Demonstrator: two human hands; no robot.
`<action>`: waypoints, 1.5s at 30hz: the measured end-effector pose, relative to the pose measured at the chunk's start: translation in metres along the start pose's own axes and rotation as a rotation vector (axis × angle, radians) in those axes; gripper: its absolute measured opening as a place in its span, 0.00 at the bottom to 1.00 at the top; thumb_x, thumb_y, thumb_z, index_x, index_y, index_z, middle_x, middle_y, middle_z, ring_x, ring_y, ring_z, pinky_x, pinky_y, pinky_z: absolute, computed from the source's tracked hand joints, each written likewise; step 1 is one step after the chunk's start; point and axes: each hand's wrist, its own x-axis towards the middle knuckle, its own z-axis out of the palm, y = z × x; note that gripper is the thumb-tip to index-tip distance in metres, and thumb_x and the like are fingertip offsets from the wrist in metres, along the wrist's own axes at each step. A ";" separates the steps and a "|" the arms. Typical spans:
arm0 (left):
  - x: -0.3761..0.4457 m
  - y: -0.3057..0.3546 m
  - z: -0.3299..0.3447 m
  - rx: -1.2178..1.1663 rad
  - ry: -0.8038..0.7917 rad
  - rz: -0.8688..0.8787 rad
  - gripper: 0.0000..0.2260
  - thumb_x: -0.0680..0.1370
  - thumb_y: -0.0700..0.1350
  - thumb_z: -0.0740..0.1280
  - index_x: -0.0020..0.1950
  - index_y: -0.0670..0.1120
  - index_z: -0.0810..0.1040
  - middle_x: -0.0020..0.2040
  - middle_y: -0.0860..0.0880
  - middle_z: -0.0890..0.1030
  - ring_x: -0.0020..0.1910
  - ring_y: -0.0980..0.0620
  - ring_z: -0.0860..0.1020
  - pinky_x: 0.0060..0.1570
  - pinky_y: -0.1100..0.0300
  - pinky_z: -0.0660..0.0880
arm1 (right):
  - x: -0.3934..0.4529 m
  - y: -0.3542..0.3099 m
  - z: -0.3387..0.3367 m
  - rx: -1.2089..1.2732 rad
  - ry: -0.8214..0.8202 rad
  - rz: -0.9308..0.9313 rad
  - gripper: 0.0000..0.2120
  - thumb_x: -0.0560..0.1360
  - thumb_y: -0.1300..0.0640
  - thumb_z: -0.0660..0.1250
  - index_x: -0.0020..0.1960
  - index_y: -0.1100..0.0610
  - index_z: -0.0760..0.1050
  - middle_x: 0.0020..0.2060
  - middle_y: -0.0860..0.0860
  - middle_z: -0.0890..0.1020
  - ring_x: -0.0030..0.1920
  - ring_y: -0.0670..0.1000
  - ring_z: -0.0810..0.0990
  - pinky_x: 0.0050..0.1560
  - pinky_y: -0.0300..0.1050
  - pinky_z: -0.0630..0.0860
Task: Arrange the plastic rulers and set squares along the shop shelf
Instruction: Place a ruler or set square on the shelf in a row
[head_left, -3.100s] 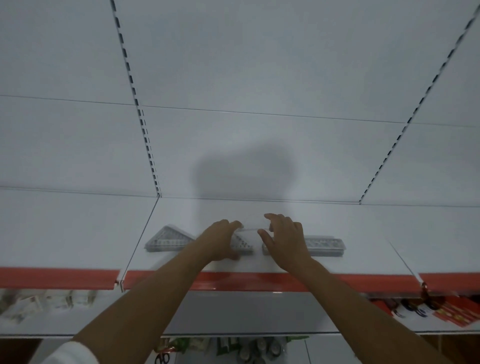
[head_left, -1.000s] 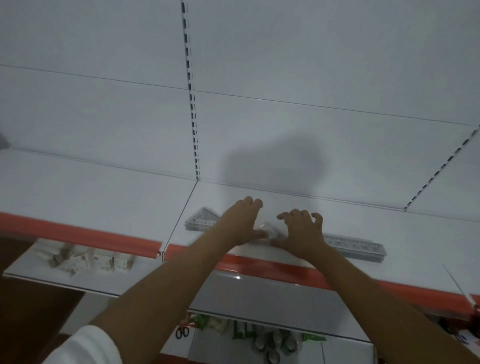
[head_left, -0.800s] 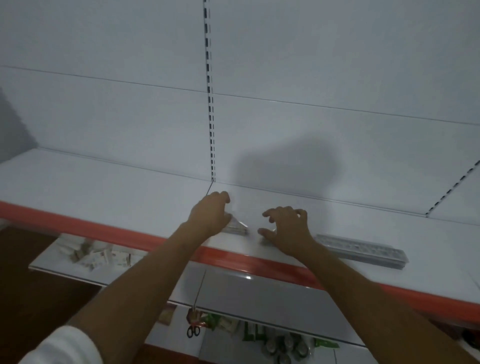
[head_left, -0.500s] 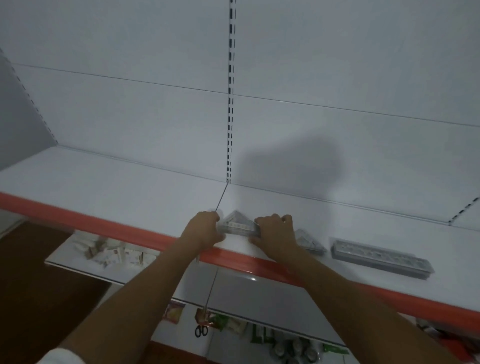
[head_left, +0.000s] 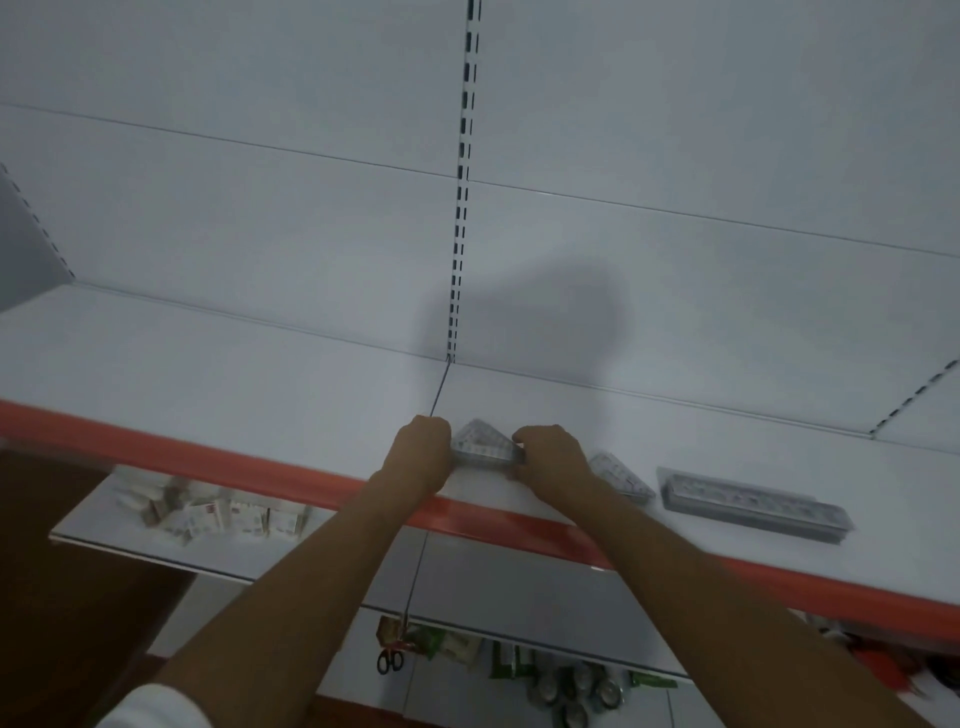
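A stack of clear triangular set squares (head_left: 480, 445) lies on the white shelf (head_left: 260, 374), close to its orange front edge. My left hand (head_left: 422, 451) grips the stack's left end and my right hand (head_left: 551, 453) grips its right end. A second stack of set squares (head_left: 621, 474) lies just right of my right wrist, partly hidden by it. Further right lies a long stack of clear straight rulers (head_left: 753, 505).
The shelf's orange front strip (head_left: 208, 463) runs across the view. A slotted upright (head_left: 462, 182) divides the white back panel. Lower shelves hold small boxes (head_left: 208, 517) at the left, and scissors (head_left: 390, 660) and packets below.
The view swung left. Both hands left the middle stack and closed on the ends of the left set-square stack, which now sits nearer the shelf joint.
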 end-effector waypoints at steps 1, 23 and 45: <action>-0.001 0.000 0.000 0.000 -0.002 0.012 0.05 0.76 0.39 0.65 0.48 0.39 0.79 0.48 0.42 0.81 0.45 0.45 0.80 0.38 0.60 0.72 | -0.001 0.000 -0.001 -0.002 0.001 0.003 0.18 0.73 0.52 0.70 0.60 0.58 0.75 0.55 0.54 0.81 0.55 0.55 0.78 0.56 0.47 0.73; -0.026 0.067 -0.010 0.090 0.209 0.447 0.18 0.77 0.57 0.62 0.63 0.50 0.74 0.61 0.49 0.74 0.61 0.49 0.69 0.59 0.51 0.67 | -0.085 0.086 -0.054 0.040 -0.002 0.253 0.29 0.74 0.48 0.66 0.73 0.48 0.63 0.63 0.48 0.75 0.65 0.51 0.70 0.65 0.50 0.59; -0.014 0.146 0.025 0.460 0.022 0.306 0.12 0.78 0.48 0.63 0.58 0.44 0.77 0.59 0.45 0.74 0.63 0.44 0.66 0.61 0.47 0.62 | -0.078 0.130 -0.022 -0.207 0.027 0.034 0.17 0.77 0.55 0.62 0.65 0.50 0.71 0.55 0.50 0.80 0.62 0.51 0.73 0.66 0.52 0.51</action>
